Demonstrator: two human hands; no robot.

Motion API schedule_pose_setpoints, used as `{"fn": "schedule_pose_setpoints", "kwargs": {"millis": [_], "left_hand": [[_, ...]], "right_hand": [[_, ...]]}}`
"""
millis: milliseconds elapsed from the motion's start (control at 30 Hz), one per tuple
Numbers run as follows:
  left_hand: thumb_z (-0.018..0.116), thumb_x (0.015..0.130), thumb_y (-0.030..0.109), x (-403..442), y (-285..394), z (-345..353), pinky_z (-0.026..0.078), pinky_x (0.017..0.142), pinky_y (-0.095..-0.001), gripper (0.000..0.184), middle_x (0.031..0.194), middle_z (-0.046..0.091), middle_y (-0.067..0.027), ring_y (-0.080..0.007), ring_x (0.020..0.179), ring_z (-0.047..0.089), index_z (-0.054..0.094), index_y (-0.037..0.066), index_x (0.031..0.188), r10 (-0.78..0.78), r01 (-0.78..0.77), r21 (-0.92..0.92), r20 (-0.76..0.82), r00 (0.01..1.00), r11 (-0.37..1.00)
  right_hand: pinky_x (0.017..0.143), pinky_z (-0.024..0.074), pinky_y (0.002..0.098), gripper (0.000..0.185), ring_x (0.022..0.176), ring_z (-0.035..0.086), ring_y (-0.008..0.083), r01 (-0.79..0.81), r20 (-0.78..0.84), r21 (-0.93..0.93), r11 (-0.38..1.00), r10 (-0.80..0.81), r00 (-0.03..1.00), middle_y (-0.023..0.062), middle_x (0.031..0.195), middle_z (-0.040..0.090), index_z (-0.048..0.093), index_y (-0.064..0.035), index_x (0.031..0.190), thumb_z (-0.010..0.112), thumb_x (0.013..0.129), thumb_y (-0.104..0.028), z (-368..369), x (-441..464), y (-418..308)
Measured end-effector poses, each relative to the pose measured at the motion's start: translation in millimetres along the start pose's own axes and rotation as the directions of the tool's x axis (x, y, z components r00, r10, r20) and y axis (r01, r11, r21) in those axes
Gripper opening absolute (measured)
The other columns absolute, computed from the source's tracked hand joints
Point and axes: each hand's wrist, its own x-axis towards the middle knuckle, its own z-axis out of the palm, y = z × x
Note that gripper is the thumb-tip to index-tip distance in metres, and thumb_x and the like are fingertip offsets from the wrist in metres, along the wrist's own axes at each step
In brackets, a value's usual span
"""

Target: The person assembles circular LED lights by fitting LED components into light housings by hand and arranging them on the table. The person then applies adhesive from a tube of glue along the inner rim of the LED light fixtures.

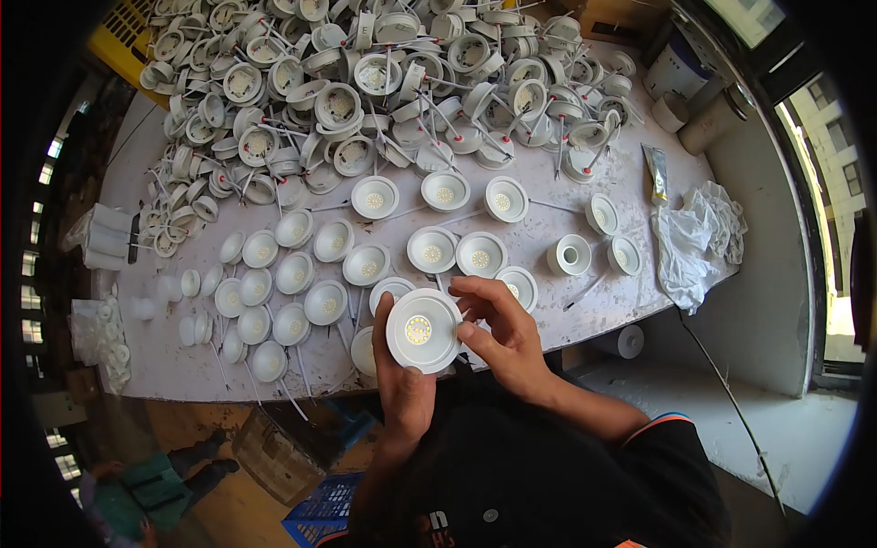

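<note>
A round white LED downlight [448, 342] with a ring of yellow chips faces up in front of my chest. My left hand [406, 397] grips it from the left and below, thumb at its lower rim. Beside its right edge is my right hand [507, 333], fingers bent and apart. The thumb tip is at the rim; whether it presses on it I cannot tell. Several similar downlights [367, 265] lie face up on the table just beyond, with wires trailing. A white ring-shaped part [569, 255] with a dark centre sits to their right.
A large heap of white lamp housings [338, 105] with wires covers the back of the table [512, 196]. At right lie a tube [655, 173] and a plastic bag [685, 251]. White cups [108, 237] stand far left. A person [151, 489] is at lower left, near a blue crate [320, 507].
</note>
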Motion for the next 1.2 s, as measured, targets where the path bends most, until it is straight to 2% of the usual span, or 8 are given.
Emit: {"fn": "schedule_pose_setpoints", "kwargs": {"millis": [33, 100, 133, 200, 333, 500, 833, 1200], "left_hand": [[0.051, 0.088, 0.043, 0.1, 0.9, -2.3, 0.02, 0.109, -0.0459, 0.08, 0.142, 0.027, -0.017, -0.0297, 0.132, 0.028, 0.009, 0.003, 0.144, 0.001, -0.001, 0.001, -0.002, 1.0, 1.0], [0.054, 0.086, 0.044, -1.1, 2.7, -7.4, 0.024, 0.107, -0.0461, 0.083, 0.14, 0.029, -0.017, -0.0294, 0.13, 0.031, 0.011, 0.003, 0.143, 0.02, -0.021, 0.053, 0.023, 1.0, 0.998], [0.054, 0.086, 0.044, -1.9, 3.6, -9.2, 0.024, 0.107, -0.0461, 0.083, 0.14, 0.029, -0.017, -0.0294, 0.13, 0.031, 0.011, 0.003, 0.143, 0.017, -0.018, 0.053, 0.02, 1.0, 0.998], [0.057, 0.083, 0.046, -3.0, 5.0, -11.9, 0.028, 0.105, -0.0453, 0.086, 0.137, 0.032, -0.0174, -0.0289, 0.128, 0.034, 0.012, 0.002, 0.142, -0.001, 0.0, 0.055, 0.023, 1.0, 0.999], [0.059, 0.082, 0.047, -3.9, 8.3, -12.7, 0.032, 0.103, -0.0439, 0.087, 0.134, 0.035, -0.0178, -0.0287, 0.125, 0.038, 0.014, 0.001, 0.142, -0.007, 0.003, 0.107, 0.041, 0.999, 0.994], [0.06, 0.081, 0.047, -7.0, 9.7, -9.2, 0.032, 0.103, -0.0432, 0.088, 0.132, 0.037, -0.0192, -0.0293, 0.122, 0.04, 0.016, 0.0, 0.141, -0.023, 0.017, 0.169, 0.033, 0.999, 0.986], [0.055, 0.083, 0.049, -7.0, 9.5, -1.8, 0.033, 0.102, -0.0441, 0.087, 0.132, 0.037, -0.0218, -0.0306, 0.122, 0.041, 0.015, -0.003, 0.14, 0.021, -0.028, 0.159, 0.045, 0.999, 0.987], [0.044, 0.083, 0.067, 3.2, 14.9, -19.3, 0.039, 0.098, -0.0389, 0.091, 0.129, 0.045, -0.0173, -0.0257, 0.117, 0.048, 0.028, -0.004, 0.137, -0.059, 0.039, 0.225, 0.083, 0.995, 0.974]], "right_hand": [[0.087, 0.0416, 0.03, 0.036, 0.105, 0.05, 0.0147, -0.001, 0.002, 0.001, 1.0, 0.001, 1.0, 0.0095, 0.121, 0.048, 0.051, -0.0046, 0.122, 0.057, 0.086, -0.006, -4.0, 0.4, -1.0], [0.087, 0.0424, 0.0325, 0.034, 0.099, 0.05, 0.02, 0.397, 0.246, -0.293, 0.87, -0.333, 0.91, 0.0103, 0.123, 0.045, 0.058, -0.0064, 0.116, 0.055, 0.082, 0.0, -15.6, 3.5, -4.2], [0.087, 0.0424, 0.0325, 0.034, 0.099, 0.05, 0.02, 0.394, 0.246, -0.292, 0.871, -0.33, 0.911, 0.0103, 0.123, 0.045, 0.058, -0.0064, 0.116, 0.055, 0.082, 0.0, -18.9, 5.2, -5.3], [0.084, 0.0445, 0.0338, 0.043, 0.099, 0.051, 0.0238, 0.495, 0.413, -0.379, 0.782, -0.336, 0.846, 0.0127, 0.127, 0.043, 0.062, -0.0132, 0.112, 0.053, 0.076, 0.007, -23.3, 7.9, -8.1], [0.082, 0.0465, 0.0352, 0.054, 0.1, 0.053, 0.0263, 0.48, 0.442, -0.457, 0.748, -0.277, 0.853, 0.0144, 0.129, 0.043, 0.062, -0.0181, 0.114, 0.055, 0.069, 0.01, -23.1, 11.6, -17.7], [0.075, 0.0451, 0.0378, 0.045, 0.092, 0.056, 0.0283, 0.587, 0.507, -0.452, 0.672, -0.347, 0.789, 0.0158, 0.126, 0.048, 0.06, -0.0165, 0.108, 0.059, 0.067, 0.002, -24.4, 16.1, -19.5], [0.074, 0.0453, 0.0365, 0.04, 0.092, 0.057, 0.0267, 0.585, 0.467, -0.446, 0.677, -0.381, 0.798, 0.0144, 0.127, 0.048, 0.062, -0.0162, 0.103, 0.061, 0.067, 0.002, -25.2, 11.6, -17.1], [0.071, 0.0487, 0.0304, 0.059, 0.088, 0.058, 0.0208, 0.554, 0.393, -0.372, 0.744, -0.415, 0.821, 0.0144, 0.132, 0.045, 0.063, -0.019, 0.114, 0.057, 0.063, 0.008, -31.6, 3.4, -13.3]]}}
